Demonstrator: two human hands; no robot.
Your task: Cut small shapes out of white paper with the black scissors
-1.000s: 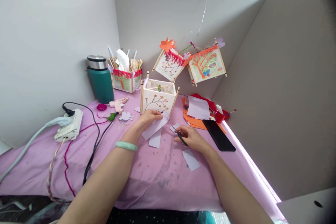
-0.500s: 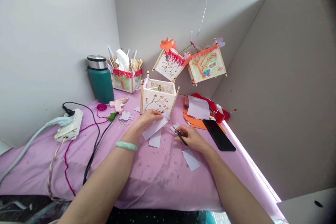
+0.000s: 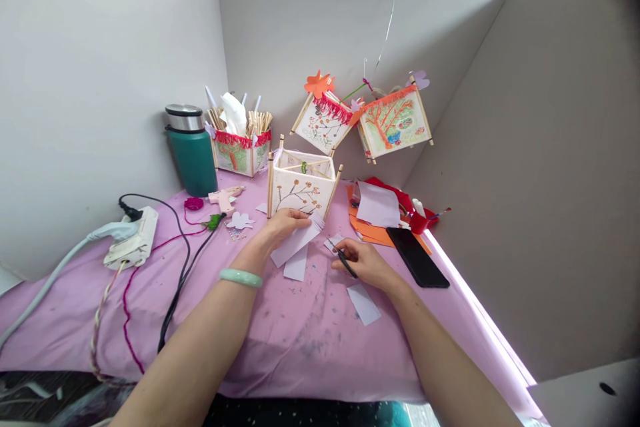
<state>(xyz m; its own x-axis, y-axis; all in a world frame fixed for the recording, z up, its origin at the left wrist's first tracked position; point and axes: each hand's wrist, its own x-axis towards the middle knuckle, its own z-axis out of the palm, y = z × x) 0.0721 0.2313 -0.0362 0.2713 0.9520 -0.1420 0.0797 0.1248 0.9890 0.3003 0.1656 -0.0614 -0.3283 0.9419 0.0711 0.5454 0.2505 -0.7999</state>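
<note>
The left hand point(image 3: 286, 225) pinches a pale paper strip point(image 3: 299, 243) just before the near side of the white lantern point(image 3: 301, 187). To its right, the right hand's point(image 3: 361, 261) fingers curl around small dark scissors point(image 3: 345, 263).

Person's both bare arms reach forward from the near edge of view, forearms angling inward. Left hand point(image 3: 289, 223) ahead of right, back up, fingers pointing right, pinched against thumb. Left wrist point(image 3: 257, 250) fairly straight. Right hand point(image 3: 361, 260) lower, turned inward, fingers curled in a loose grip. Right forearm point(image 3: 435, 333) slants back rightward, hands apart, not touching
</note>
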